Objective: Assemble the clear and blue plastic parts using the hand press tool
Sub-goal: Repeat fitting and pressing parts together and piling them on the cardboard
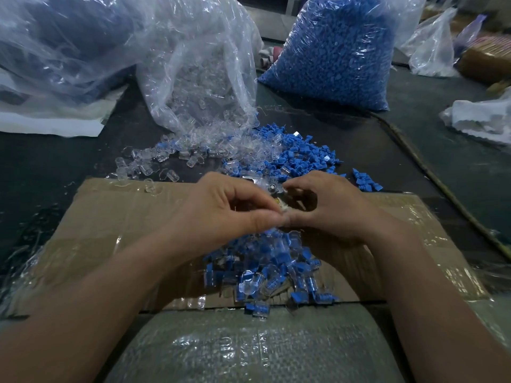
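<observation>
My left hand (221, 211) and my right hand (329, 205) meet over the cardboard, their fingertips pinched together around something small that the fingers hide. Between and just behind them shows a metal part of the hand press tool (272, 186). Loose clear parts (154, 161) lie spilled from an open clear bag (199, 78). Loose blue parts (301, 156) lie beyond my right hand. A heap of joined clear-and-blue pieces (265, 269) lies below my hands.
A taped cardboard sheet (110, 217) covers the dark table. A full bag of blue parts (337, 51) stands at the back, a large crumpled plastic bag (60, 45) at the left. A cord (431, 175) runs along the right. A woven sack (249, 346) lies nearest me.
</observation>
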Demonstrator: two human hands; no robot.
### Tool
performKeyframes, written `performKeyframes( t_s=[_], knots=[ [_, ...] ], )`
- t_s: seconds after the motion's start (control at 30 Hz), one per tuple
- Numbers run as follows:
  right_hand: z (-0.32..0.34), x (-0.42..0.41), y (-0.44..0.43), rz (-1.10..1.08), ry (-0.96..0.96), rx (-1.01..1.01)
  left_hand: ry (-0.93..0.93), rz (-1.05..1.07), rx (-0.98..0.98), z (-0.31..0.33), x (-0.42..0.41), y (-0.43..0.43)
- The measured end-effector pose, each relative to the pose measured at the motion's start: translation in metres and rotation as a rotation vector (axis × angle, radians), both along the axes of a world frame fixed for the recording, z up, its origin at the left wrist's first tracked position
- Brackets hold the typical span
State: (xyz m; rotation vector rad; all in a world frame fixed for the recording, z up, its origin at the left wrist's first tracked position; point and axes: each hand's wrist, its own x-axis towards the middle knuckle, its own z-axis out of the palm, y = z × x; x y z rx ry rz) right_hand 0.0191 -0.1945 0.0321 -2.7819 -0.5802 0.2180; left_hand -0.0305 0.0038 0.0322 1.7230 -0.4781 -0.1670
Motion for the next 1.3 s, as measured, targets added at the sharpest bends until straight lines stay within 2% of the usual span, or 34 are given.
performKeyframes(
  t_s=[0.13,0.23,0.37,0.57,0.83,1.17,1.3],
  knots=[
    [0.002,0.0,-0.003,-0.035,-0.005,0.103,0.061,0.408,-0.064,-0.01,0.014,0.005],
    [0.001,0.001,-0.003,-0.038,-0.03,0.078,-0.025,0.619,0.119,-0.021,0.027,0.011],
    [0.001,0.002,-0.002,-0.035,-0.042,0.077,-0.243,0.611,0.551,-0.03,0.039,0.018],
    [-0.003,0.002,-0.002,-0.038,-0.079,0.1,-0.184,0.462,0.849,-0.034,0.043,0.018],
    [-0.005,0.01,-0.009,-0.205,-0.218,0.166,-0.312,0.569,0.684,-0.038,0.046,0.021],
    [-0.011,0.017,-0.017,-0.443,-0.302,0.247,-0.265,0.52,0.775,-0.035,0.043,0.019],
    [-0.011,0.022,-0.021,-0.525,-0.309,0.257,-0.317,0.592,0.601,-0.026,0.037,0.018]
  ],
)
